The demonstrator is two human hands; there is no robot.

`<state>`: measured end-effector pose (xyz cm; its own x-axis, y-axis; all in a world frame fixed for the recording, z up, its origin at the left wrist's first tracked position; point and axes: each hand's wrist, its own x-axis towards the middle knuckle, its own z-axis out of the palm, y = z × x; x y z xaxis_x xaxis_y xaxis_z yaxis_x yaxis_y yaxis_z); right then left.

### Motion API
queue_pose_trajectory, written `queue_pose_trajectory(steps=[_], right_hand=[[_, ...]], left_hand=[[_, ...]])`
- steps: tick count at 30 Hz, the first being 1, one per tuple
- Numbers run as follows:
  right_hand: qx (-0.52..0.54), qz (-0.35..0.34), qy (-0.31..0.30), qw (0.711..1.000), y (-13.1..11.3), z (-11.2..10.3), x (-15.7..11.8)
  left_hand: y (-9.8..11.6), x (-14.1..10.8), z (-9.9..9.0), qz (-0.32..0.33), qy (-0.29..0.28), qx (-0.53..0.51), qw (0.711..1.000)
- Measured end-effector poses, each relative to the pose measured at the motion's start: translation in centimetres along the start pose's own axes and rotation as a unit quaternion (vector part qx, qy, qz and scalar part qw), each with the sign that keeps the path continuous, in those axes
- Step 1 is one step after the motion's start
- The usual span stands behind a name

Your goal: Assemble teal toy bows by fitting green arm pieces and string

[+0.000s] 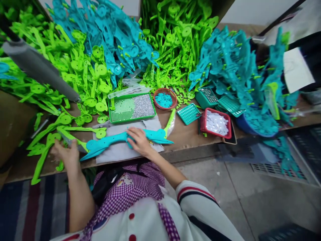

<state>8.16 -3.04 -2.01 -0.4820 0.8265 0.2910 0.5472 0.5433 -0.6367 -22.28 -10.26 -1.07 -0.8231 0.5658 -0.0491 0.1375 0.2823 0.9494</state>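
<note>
A long blue plastic part (107, 141) lies across a pale cloth (117, 154) at the table's front edge, with a green piece (170, 121) at its right end. My right hand (139, 142) is on the middle of the blue part, its fingers curled over it. Farther left, my left hand (67, 154) is slightly blurred, thumb and fingers apart, beside loose green arm-shaped parts (45, 157). Whether its fingertips touch a green part is unclear.
Behind the cloth are a green tray of small metal pieces (144, 106), a red basket of blue pieces (163, 99) and a red bin of white pieces (217, 123). Large green and blue heaps (120, 40) rise behind. A grey tool (42, 67) hangs at the left.
</note>
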Motion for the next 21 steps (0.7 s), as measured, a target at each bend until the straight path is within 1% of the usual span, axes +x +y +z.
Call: queue_pose_trajectory(steps=[1,2,3,4,5,6,7,8,9,11,13,15,17,19,21], right_hand=[[0.014,0.027,0.052,0.998,1.2,-1.6,-0.8],[0.02,0.09,0.128,0.988,2.8,-3.4,-1.6],[0.024,0.163,0.199,0.966,4.5,-5.2,-2.3],[0.029,0.228,0.252,0.94,6.3,-6.9,-2.9],[0.039,0.277,0.292,0.914,8.0,-8.3,-3.3],[0.063,0.313,0.308,0.896,9.6,-9.3,-3.4],[0.099,0.343,0.305,0.883,10.9,-10.0,-3.4],[0.137,0.367,0.298,0.87,11.9,-10.4,-3.2],[0.176,0.386,0.288,0.859,12.5,-10.5,-3.0],[0.243,0.412,0.278,0.833,12.6,-10.6,-2.4],[0.299,0.422,0.275,0.811,11.8,-10.8,-2.2],[0.347,0.417,0.271,0.795,10.5,-11.4,-2.4],[0.381,0.403,0.271,0.787,9.5,-12.1,-2.4],[0.394,0.386,0.278,0.786,8.9,-12.6,-2.0],[0.39,0.37,0.285,0.794,8.8,-12.8,-1.2]], left_hand=[[1.3,-1.7,0.3,0.048,0.058,0.037,0.996],[2.6,-3.7,0.8,0.082,0.077,0.045,0.993],[3.6,-5.9,1.6,0.081,0.045,0.018,0.996],[4.4,-8.2,2.8,0.04,-0.038,-0.035,0.998],[4.9,-10.5,4.3,-0.034,-0.179,-0.083,0.98],[5.2,-12.7,6.0,-0.12,-0.311,-0.122,0.935],[5.3,-14.6,7.9,-0.206,-0.414,-0.148,0.874],[5.3,-16.3,9.8,-0.278,-0.472,-0.169,0.82],[5.3,-17.6,11.7,-0.332,-0.485,-0.183,0.788],[5.3,-19.5,14.8,-0.4,-0.471,-0.202,0.76],[5.8,-20.6,16.7,-0.417,-0.45,-0.233,0.754],[6.5,-21.2,17.5,-0.413,-0.426,-0.262,0.761],[7.0,-21.5,17.6,-0.405,-0.407,-0.271,0.773],[7.4,-21.7,17.6,-0.397,-0.395,-0.263,0.786],[7.5,-21.7,17.6,-0.396,-0.389,-0.248,0.794]])
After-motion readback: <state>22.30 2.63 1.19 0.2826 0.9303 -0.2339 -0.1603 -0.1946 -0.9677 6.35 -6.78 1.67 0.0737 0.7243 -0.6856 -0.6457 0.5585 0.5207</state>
